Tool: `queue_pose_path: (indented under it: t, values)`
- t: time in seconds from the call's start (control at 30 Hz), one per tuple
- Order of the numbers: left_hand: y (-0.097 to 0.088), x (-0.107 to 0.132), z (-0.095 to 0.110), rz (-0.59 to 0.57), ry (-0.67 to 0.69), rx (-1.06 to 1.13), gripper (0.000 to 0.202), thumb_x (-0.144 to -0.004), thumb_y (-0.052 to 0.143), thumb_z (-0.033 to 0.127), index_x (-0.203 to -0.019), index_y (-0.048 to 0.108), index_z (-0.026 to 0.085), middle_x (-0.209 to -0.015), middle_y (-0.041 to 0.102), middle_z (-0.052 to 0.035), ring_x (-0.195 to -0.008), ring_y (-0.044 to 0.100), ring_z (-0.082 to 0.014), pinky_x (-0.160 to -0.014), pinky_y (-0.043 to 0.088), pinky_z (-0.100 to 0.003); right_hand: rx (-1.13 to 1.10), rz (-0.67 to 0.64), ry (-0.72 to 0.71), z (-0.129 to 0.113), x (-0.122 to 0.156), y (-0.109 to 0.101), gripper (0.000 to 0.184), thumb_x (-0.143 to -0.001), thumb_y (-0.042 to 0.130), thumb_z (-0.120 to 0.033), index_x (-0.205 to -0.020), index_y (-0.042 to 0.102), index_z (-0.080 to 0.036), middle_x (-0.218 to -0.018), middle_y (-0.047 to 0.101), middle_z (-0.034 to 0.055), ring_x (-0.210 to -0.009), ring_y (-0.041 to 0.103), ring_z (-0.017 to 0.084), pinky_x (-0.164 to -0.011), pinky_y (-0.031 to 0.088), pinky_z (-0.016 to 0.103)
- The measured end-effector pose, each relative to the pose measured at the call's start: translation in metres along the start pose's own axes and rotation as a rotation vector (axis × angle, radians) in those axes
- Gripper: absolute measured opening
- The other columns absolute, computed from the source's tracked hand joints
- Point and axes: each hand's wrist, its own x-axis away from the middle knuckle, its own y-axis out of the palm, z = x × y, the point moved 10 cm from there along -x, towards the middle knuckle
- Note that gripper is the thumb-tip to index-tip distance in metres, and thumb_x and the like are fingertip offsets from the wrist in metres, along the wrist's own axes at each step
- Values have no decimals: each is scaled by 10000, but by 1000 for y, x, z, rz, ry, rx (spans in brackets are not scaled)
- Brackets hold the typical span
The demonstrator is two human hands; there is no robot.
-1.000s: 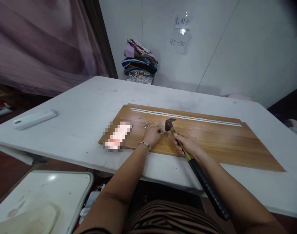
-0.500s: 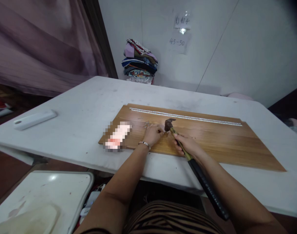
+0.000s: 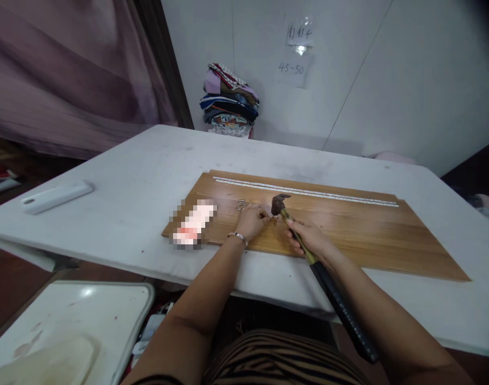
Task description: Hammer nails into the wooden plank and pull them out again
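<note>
My right hand (image 3: 308, 235) is closed around the wooden part of a claw hammer (image 3: 299, 238), well up toward its head. The hammer's dark head (image 3: 278, 205) hangs just above the board, beside my left fingertips. Its black grip reaches back along my right forearm. My left hand (image 3: 253, 220) rests on the brown wooden board (image 3: 360, 235), its thumb and finger pinched on what looks like a nail, mostly hidden. Several loose nails (image 3: 241, 205) lie in a small heap behind my left hand. Small dark marks show on the board near the hammer.
Two printed strips (image 3: 304, 190) run along the board's far side. A blurred-out object (image 3: 194, 224) lies at its left end. On the white table (image 3: 120, 176) is a white plastic piece (image 3: 58, 195). Folded cloths (image 3: 230, 101) are stacked by the wall; a white stool (image 3: 96, 305) stands lower left.
Almost nothing differs. The hammer head has shifted very slightly; my left hand keeps its place on the board.
</note>
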Motion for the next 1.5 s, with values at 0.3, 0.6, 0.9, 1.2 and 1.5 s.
queue_pose_path:
  t: [0.3, 0.6, 0.9, 1.2, 1.5]
  values:
    - [1, 0, -2, -6, -16, -9, 100, -860, 746, 193, -799, 817, 228, -928, 753, -43, -1007, 658, -227, -953, 464, -360, -40, 32, 29, 2, -2, -1, 393, -803, 721, -547, -790, 473, -243, -581, 476, -77, -385, 342, 63, -332, 269, 191]
    - [-1, 0, 0, -6, -8, -26, 105, -859, 745, 176, -802, 819, 221, -975, 768, -52, -1049, 662, -239, -986, 461, -374, -48, 56, 12, -8, 5, -1, 326, -817, 711, -492, -871, 516, -237, -609, 492, -79, -389, 356, 67, -325, 277, 190]
    - [2, 0, -4, 5, -6, -11, 82, -864, 760, 214, -799, 807, 225, -926, 756, -46, -994, 660, -226, -936, 469, -355, -23, 38, 14, 1, -3, 0, 344, -823, 681, -513, -778, 476, -241, -577, 474, -73, -378, 349, 65, -325, 275, 190]
    - [0, 0, -1, -2, -5, -27, 90, -858, 750, 193, -804, 815, 226, -935, 759, -48, -1021, 661, -232, -973, 462, -363, -10, 19, 5, 0, -2, -2, 400, -814, 708, -568, -793, 472, -246, -561, 479, -75, -389, 355, 73, -334, 278, 193]
    - [0, 0, -1, 3, 2, -21, 84, -856, 757, 212, -802, 819, 227, -946, 760, -50, -1018, 658, -236, -978, 459, -375, -46, 30, -8, -4, 0, 1, 434, -751, 759, -570, -807, 480, -243, -615, 504, -82, -385, 366, 62, -322, 273, 199]
